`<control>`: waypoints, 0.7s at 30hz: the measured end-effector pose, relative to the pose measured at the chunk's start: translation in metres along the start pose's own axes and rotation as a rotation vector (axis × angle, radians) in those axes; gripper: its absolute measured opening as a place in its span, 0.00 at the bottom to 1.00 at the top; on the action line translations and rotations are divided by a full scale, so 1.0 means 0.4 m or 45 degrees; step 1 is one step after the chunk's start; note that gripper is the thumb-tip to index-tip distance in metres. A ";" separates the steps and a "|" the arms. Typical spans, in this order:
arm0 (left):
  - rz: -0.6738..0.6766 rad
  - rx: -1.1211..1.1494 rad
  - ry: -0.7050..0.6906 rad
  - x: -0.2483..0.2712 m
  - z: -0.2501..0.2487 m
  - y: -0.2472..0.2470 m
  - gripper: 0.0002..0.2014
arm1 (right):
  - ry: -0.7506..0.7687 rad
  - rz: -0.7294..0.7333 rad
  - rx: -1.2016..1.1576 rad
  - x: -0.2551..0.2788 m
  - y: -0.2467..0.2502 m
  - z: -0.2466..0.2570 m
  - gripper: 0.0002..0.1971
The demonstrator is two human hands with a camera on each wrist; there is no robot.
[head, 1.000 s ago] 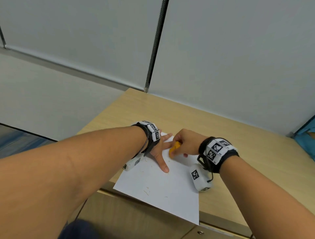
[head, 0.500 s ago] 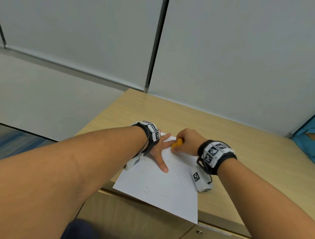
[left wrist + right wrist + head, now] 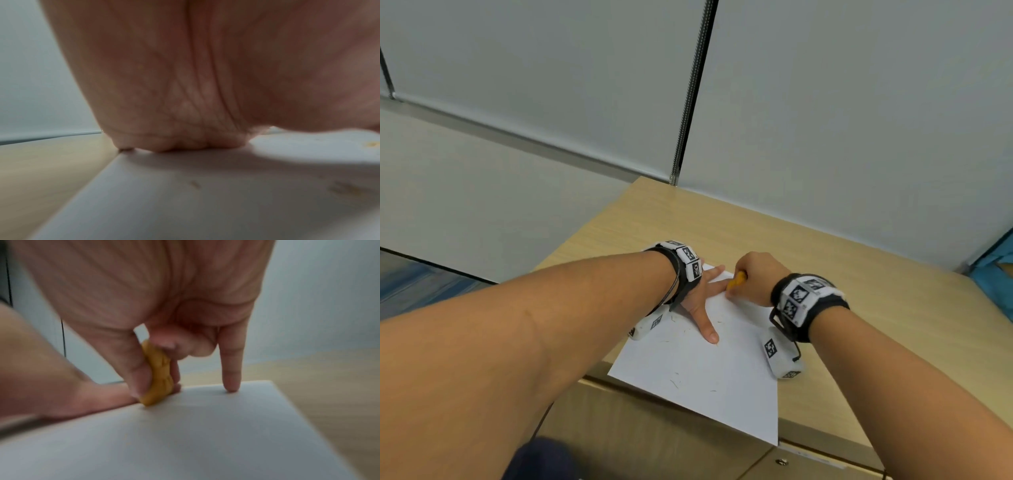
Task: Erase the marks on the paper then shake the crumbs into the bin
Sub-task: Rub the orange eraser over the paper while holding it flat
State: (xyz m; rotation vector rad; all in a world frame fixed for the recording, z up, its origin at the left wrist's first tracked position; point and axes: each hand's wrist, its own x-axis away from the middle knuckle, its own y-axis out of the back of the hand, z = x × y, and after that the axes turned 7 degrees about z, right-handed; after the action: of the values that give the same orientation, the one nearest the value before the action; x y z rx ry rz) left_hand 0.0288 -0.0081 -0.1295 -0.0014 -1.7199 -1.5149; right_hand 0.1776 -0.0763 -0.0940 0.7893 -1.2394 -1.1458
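A white sheet of paper (image 3: 705, 377) lies on the wooden desk (image 3: 876, 308), its near corner hanging over the desk's front edge. My left hand (image 3: 703, 301) lies flat on the sheet's far left part, fingers spread, and presses it down. My right hand (image 3: 751, 284) pinches a yellow eraser (image 3: 736, 280) between thumb and fingers. The eraser (image 3: 158, 374) touches the paper (image 3: 205, 434) near its far edge, right beside a left-hand finger. The little finger's tip rests on the sheet. Thin eraser crumbs (image 3: 674, 383) are scattered over the paper. No bin is in view.
Grey partition walls (image 3: 825, 120) stand behind the desk. Drawer fronts (image 3: 654, 445) run below the desk's front edge. Something blue (image 3: 996, 277) sits at the far right. Floor shows at the left.
My right hand has slid the eraser a little farther away and to the right along the paper's far part. The left hand and the sheet have stayed put.
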 end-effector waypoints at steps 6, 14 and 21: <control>-0.028 0.014 -0.001 -0.009 0.006 -0.009 0.65 | 0.014 0.185 -0.074 0.006 0.004 -0.029 0.18; -0.042 0.063 -0.007 -0.021 0.007 -0.017 0.67 | 0.050 0.230 -0.044 0.011 0.007 -0.036 0.15; -0.034 0.091 -0.011 -0.031 0.010 -0.019 0.69 | 0.033 0.350 -0.066 0.026 0.023 -0.035 0.16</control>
State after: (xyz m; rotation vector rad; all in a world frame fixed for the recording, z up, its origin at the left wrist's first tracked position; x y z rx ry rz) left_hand 0.0310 -0.0009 -0.1426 0.0521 -1.7865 -1.4744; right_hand 0.1928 -0.0852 -0.0852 0.5730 -1.2483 -0.9372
